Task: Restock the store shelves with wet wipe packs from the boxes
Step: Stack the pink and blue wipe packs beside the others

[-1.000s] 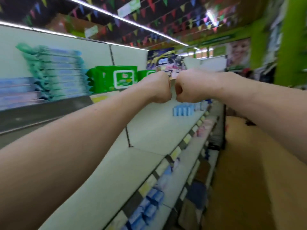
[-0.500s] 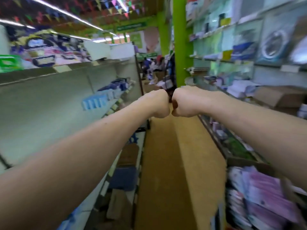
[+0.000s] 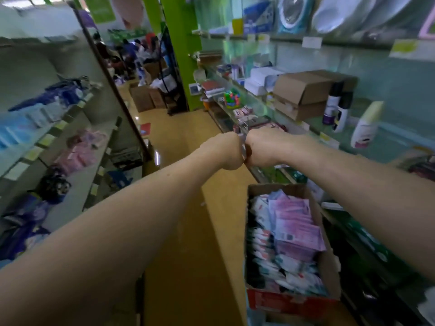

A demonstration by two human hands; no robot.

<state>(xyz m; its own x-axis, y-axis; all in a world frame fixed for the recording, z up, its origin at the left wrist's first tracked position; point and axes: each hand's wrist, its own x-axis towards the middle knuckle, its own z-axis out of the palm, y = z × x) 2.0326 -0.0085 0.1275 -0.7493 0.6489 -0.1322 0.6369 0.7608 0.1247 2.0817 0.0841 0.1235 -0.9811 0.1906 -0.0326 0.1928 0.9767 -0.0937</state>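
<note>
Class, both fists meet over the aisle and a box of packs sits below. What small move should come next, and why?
Probably open the right hand and lower it to the box: both it and the left hand are curled fists apparently holding no pack, and the purple and white packs lie in the open box beneath the right forearm.
</note>
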